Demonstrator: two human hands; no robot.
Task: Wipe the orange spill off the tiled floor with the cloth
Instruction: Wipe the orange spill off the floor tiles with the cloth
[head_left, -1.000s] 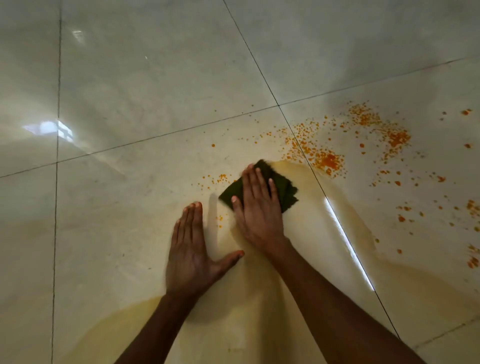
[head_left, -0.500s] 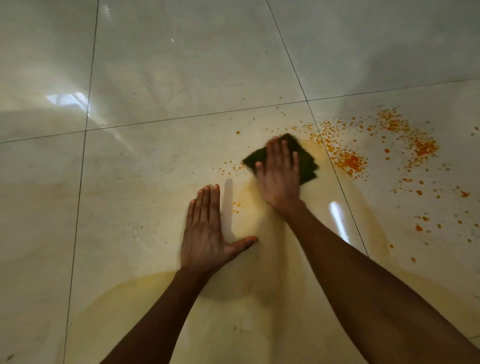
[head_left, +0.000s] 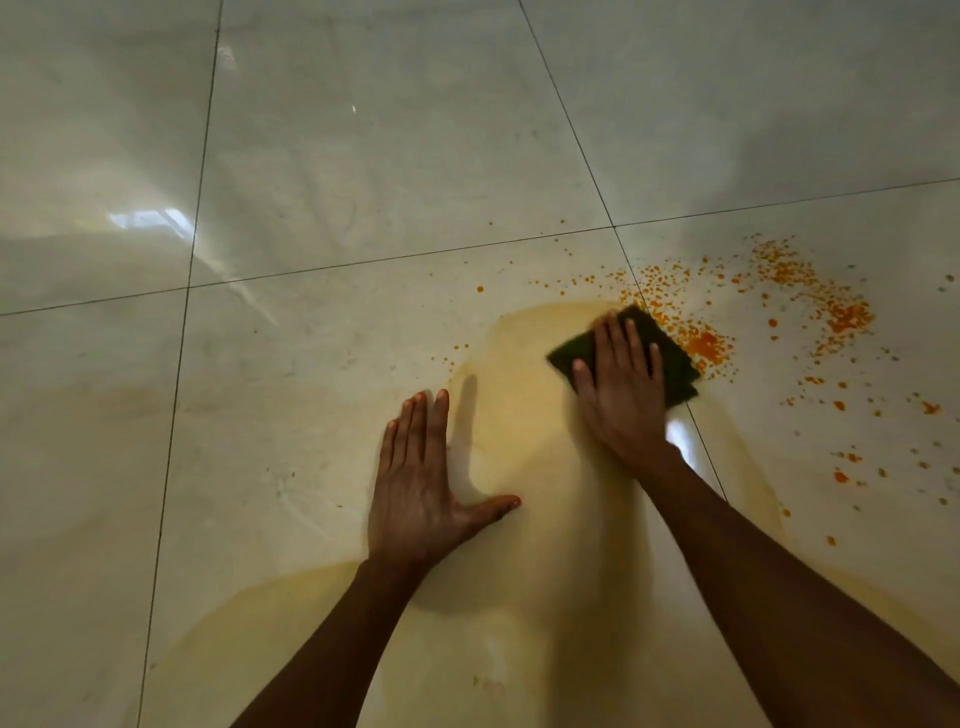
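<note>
A glossy pale tiled floor (head_left: 363, 156) fills the view, crossed by thin dark grout lines. A wide yellowish wet smear (head_left: 524, 457) spreads beneath and between both hands. Orange specks (head_left: 769, 322) scatter just beyond and to the right of the right fingertips. The left hand (head_left: 421, 499) lies flat on the tile, fingers pressed together, thumb stretched sideways. The right hand (head_left: 621, 395) presses flat, fingers slightly spread, on a dark green cloth (head_left: 675, 364), which pokes out past the fingertips.
</note>
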